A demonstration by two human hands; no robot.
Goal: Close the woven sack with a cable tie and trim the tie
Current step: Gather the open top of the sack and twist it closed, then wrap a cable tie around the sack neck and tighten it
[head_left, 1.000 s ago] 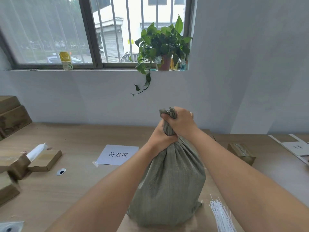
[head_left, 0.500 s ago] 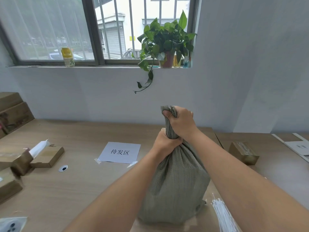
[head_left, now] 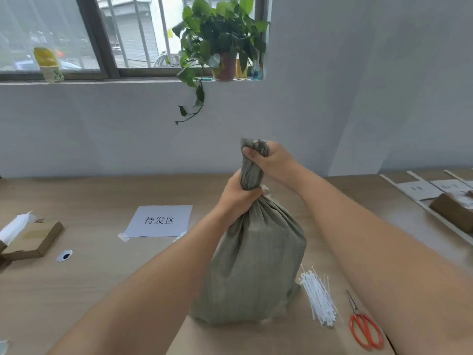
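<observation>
Sack (head_left: 256, 257) is standing upright on the wooden table (head_left: 102, 290), near its front edge, mouth gathered into a twisted neck. Left hand (head_left: 238, 198) is wrapping closed around the base of the neck, fingers pressed tight on the cloth. Right hand (head_left: 273, 162) is clenching the top of the neck just above it, thumb over the bunched fabric. No tie on the neck yet.

Bundle of white cable ties (head_left: 320, 298) is lying just beside the sack on its right; red-handled scissors (head_left: 363, 326) are lying a little further right.

Step in hand, as I judge it: gathering and twisting the neck before tying. To do it well:
- keep the twist tight and the lower grip low, leaving a bare band of neck between the hands for the tie
- let only the right hand go for a tie; the left should be holding the twist alone
- loose pleats would likely let the tie slip.
</observation>
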